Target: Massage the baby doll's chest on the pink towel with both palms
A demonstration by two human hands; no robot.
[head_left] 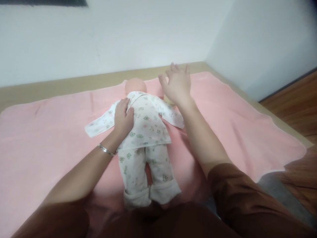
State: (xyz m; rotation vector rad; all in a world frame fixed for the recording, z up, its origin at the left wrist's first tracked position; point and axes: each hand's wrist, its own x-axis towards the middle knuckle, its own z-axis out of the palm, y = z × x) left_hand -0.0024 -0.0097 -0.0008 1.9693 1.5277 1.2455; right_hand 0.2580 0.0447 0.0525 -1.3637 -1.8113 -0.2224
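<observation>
A baby doll (pixel 146 122) lies on a pink blanket (pixel 61 138), dressed in a white printed top and trousers with turned-up cuffs. Its bare round head (pixel 135 85) points away from me; no facial features show. My left hand (pixel 123 115) rests flat on the side of the top near one shoulder, thumb apart from the fingers. Raised past the other sleeve (pixel 172 115), my right hand (pixel 177 82) has its fingers spread and holds nothing. Behind that wrist a small yellowish thing (pixel 169 101) shows, partly hidden and too unclear to name.
The blanket covers a tan surface (pixel 99 77) that meets a white wall (pixel 138 36) at the back. A wooden floor (pixel 297 102) shows on the right. Part of a dark object (pixel 44 2) is at the top left.
</observation>
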